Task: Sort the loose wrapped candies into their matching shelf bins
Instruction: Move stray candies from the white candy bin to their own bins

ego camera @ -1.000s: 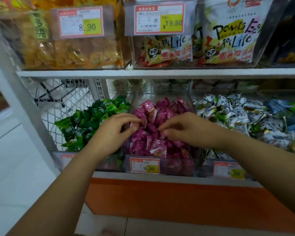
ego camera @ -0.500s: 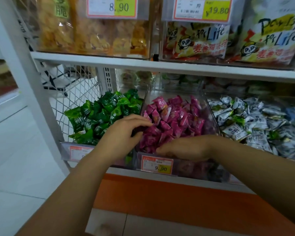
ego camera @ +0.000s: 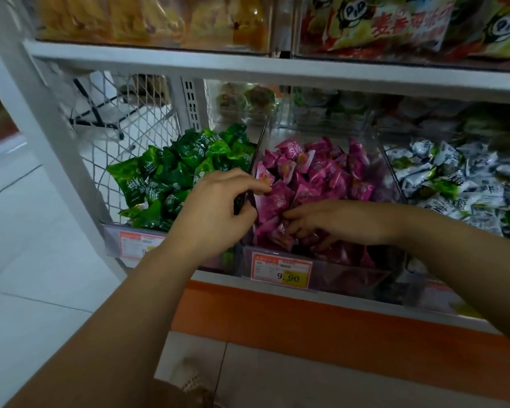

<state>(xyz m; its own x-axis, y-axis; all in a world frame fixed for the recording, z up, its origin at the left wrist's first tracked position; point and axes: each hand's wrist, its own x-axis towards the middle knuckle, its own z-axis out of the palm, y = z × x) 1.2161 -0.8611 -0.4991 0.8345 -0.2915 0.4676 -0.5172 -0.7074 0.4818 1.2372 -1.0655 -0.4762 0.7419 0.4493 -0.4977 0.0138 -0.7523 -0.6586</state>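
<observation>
Both the left hand [ego camera: 218,207] and right hand [ego camera: 345,222] curl fingers [ego camera: 295,214] into pink candies [ego camera: 321,172]; grasp unclear.

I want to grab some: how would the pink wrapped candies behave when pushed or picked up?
The pink candies look small and puffy, so probably light. Their glossy wrappers likely slip. Heaped loosely, they would probably slide and scatter, not roll.
</observation>
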